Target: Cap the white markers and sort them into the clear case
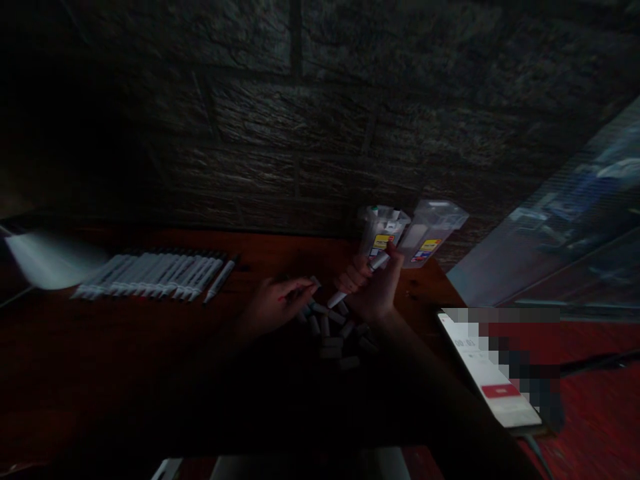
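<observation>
In dim light, my right hand (375, 290) is closed round a white marker (338, 298), which slants down to the left. My left hand (275, 303) is a short way to its left, its fingertips pinched on a small white marker cap (315, 283). Below and between the hands lies a loose pile of short white caps (332, 343) on the wooden table (270, 257). Off to the left, a row of white markers (155, 275) with dark ends lies side by side.
Two clear plastic boxes with yellow labels, a left box (384, 223) and a right box (434, 230), stand against the brick wall (250, 133). A lit phone (485, 367) lies at the table's right edge. Something white (50, 260) stands far left.
</observation>
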A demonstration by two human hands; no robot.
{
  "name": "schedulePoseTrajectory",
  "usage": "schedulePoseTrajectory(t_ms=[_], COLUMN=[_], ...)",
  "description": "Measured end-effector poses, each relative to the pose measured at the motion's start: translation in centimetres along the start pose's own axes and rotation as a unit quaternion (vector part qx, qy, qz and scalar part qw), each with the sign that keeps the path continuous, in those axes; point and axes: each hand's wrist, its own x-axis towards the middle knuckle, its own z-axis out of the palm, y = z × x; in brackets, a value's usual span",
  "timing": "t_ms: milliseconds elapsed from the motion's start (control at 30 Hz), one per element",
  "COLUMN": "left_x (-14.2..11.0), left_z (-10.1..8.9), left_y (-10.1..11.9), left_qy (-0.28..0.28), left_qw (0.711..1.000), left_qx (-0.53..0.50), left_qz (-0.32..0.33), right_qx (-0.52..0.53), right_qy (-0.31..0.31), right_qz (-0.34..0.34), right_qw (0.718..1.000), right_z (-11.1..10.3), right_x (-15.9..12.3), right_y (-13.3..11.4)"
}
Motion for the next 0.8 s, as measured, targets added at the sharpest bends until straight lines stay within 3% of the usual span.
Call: schedulePoseTrajectory(t_ms=[167, 367, 567, 800], left_x=[0.0, -0.2, -0.5, -0.4], left_z=[0.0, 0.1, 0.3, 0.3], left_y=[0.0, -0.1, 0.0, 0.6], left_qy=[-0.007, -0.009, -0.011, -0.017], left_qw=[1.0, 1.0, 1.0, 0.998], left_qx=[0.003, -0.013, -0.014, -0.056], left_qz=[0.007, 0.001, -0.003, -0.017], right_qx=[0.004, 0.014, 0.017, -0.053], right_qy=[0.044, 0.033, 0.031, 0.081], right_qz=[-0.025, -0.03, -0.029, -0.046], right_qw=[0.999, 0.999, 0.999, 0.994], right_z=[0.0, -0.1, 1.3, 1.5], right_x=[-0.3, 0.1, -0.1, 0.5], right_y=[0.0, -0.1, 0.3, 1.0])
